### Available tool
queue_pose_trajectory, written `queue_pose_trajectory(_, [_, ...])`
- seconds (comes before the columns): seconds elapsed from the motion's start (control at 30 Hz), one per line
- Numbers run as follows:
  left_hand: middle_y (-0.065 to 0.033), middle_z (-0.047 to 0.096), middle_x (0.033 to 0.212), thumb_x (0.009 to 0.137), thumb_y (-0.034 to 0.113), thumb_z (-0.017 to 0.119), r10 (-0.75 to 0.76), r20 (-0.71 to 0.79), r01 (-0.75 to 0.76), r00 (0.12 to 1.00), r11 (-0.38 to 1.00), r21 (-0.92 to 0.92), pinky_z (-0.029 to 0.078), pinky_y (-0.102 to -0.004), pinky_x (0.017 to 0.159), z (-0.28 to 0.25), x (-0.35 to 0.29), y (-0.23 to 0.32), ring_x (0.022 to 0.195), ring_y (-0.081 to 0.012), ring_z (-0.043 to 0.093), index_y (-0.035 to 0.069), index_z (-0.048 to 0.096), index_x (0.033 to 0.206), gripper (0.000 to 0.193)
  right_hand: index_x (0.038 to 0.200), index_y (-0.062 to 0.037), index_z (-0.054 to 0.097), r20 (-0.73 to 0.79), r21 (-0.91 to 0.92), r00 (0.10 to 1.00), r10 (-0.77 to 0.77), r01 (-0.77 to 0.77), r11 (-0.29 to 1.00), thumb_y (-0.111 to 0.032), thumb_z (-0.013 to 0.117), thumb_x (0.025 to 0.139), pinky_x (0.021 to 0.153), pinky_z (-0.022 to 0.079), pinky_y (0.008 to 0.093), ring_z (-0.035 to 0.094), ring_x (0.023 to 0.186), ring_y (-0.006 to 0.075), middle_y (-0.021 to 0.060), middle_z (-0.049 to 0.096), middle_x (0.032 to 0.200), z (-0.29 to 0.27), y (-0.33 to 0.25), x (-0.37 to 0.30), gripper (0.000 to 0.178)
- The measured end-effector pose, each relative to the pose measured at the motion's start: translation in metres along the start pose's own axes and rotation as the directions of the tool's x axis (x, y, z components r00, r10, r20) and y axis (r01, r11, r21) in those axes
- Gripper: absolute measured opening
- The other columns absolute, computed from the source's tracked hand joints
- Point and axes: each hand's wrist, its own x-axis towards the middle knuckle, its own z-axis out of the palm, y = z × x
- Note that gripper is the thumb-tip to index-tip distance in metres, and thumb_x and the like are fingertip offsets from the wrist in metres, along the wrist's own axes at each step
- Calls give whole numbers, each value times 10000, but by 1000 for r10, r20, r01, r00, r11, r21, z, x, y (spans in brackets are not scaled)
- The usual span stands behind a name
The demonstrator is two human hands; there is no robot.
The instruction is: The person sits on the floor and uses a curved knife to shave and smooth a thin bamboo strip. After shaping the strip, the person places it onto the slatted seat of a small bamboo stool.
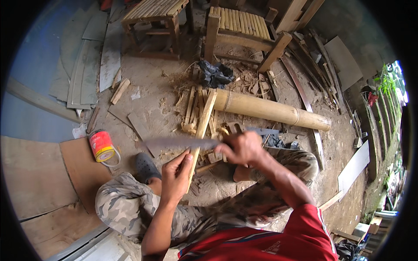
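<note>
My left hand (176,174) is closed around the lower part of a pale split bamboo strip (204,116), which slants up and away from me. My right hand (241,148) grips a machete, its handle mostly hidden in the fist. The long dark machete blade (174,142) points left and is smeared by motion. It crosses the strip just above my left thumb; whether it bites into the bamboo I cannot tell. The strip's far end overlaps the near end of a thick bamboo pole (261,108) lying on the ground.
Several bamboo strips (190,106) and shavings lie by the pole, with a black plastic bag (215,75) beyond. Behind stand a bamboo-slat stool (174,35) and a bamboo-seated chair (244,41). A red can (101,145) is at left; scrap boards (322,74) line the right.
</note>
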Motion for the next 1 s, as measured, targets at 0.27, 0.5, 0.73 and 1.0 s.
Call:
queue_pose_trajectory(0.27, [42,579,726,990,258,595,-114,45,118,992,989,-94,389,-182,420,-1,-4,10,542,-34,494,64,660,1254,334,710,-98,688,-121,182,969,216,-192,964,-761,297,925,339,401,363,475,359,136,25,481,419,17,60,16,799])
queue_pose_trajectory(0.5, [28,580,684,983,272,611,-198,81,209,977,967,-148,391,-199,413,-11,-5,9,524,-42,496,76,675,1232,323,878,-125,761,-145,269,967,208,-163,949,-770,322,912,432,477,402,558,412,213,68,552,470,-5,60,28,781])
queue_pose_trajectory(0.73, [14,494,594,1015,240,541,-236,129,264,963,920,-290,334,-196,376,-12,-7,8,413,-47,402,11,634,1242,335,787,-106,738,97,125,966,240,-251,960,-784,312,905,410,440,394,514,389,204,46,493,436,-3,52,27,809])
queue_pose_trajectory(1.0, [15,465,576,1026,233,514,-262,208,327,942,852,-409,310,-202,381,-15,-3,8,399,-43,353,-14,610,1270,360,827,-131,757,-68,176,987,148,-134,975,-816,290,883,378,440,361,468,375,122,7,484,436,17,58,26,831])
